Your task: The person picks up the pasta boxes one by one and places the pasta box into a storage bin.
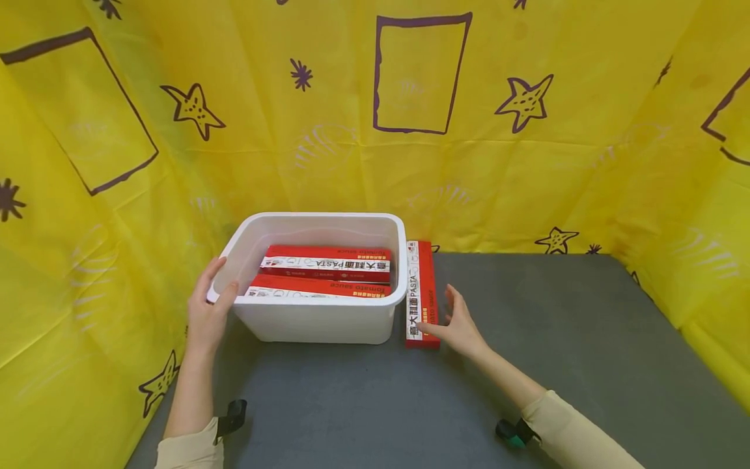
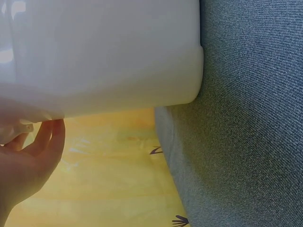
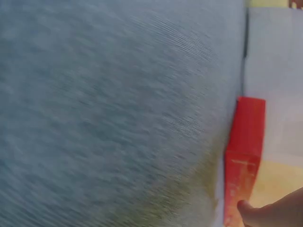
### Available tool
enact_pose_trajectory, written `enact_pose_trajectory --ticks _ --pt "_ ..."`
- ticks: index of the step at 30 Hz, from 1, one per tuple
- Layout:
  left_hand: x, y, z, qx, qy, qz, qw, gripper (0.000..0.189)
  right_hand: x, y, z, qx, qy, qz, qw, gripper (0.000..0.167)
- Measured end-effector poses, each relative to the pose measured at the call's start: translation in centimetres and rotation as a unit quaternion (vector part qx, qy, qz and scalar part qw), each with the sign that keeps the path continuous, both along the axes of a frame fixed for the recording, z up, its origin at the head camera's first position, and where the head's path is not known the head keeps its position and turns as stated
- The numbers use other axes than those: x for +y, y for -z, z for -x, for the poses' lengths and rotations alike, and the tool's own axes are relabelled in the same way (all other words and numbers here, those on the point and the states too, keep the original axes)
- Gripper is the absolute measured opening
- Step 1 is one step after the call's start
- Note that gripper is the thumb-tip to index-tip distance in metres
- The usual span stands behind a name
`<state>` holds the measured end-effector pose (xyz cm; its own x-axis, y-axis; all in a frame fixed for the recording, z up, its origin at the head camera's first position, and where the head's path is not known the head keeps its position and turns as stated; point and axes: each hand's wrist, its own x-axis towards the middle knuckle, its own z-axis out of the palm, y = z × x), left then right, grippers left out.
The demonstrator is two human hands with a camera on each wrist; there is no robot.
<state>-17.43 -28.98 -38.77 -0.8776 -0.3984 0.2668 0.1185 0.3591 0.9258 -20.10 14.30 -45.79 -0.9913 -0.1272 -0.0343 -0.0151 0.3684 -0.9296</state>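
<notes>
A white plastic bin point(image 1: 325, 322) stands on the grey table, with red-and-white pasta boxes point(image 1: 328, 264) lying inside it. My left hand point(image 1: 209, 306) grips the bin's left rim; in the left wrist view the fingers of that hand point(image 2: 35, 161) bend up against the bin wall point(image 2: 104, 56). Just right of the bin, another pasta box point(image 1: 423, 293) lies flat on the table, long side running away from me. Over its near right part is my right hand point(image 1: 459, 329), thumb and fingers spread apart. In the right wrist view the thumb point(image 3: 272, 210) overlaps that box's red side point(image 3: 244, 142).
Yellow cloth point(image 1: 351, 163) with dark drawn stars and frames hangs behind and at both sides of the table. Grey tabletop point(image 1: 556, 339) stretches out to the right and in front of the bin. Each wrist wears a black strap mount point(image 1: 231, 420).
</notes>
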Motion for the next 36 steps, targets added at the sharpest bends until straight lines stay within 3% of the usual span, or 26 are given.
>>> enact_pose_trajectory --ticks 9,15,36 --pt "0.0 0.0 0.0 -0.005 -0.002 -0.002 1.0000 0.052 -1.1 1.5 -0.9 -0.019 0.031 -0.044 0.9984 0.113" --pt "0.0 0.1 0.1 0.000 0.000 -0.003 1.0000 0.051 -1.8 2.5 -1.5 0.010 0.047 -0.096 0.9942 0.117" --pt "0.3 -0.2 -0.2 -0.008 -0.004 0.003 1.0000 0.051 -2.9 3.6 -1.7 0.028 0.048 -0.109 0.9924 0.118"
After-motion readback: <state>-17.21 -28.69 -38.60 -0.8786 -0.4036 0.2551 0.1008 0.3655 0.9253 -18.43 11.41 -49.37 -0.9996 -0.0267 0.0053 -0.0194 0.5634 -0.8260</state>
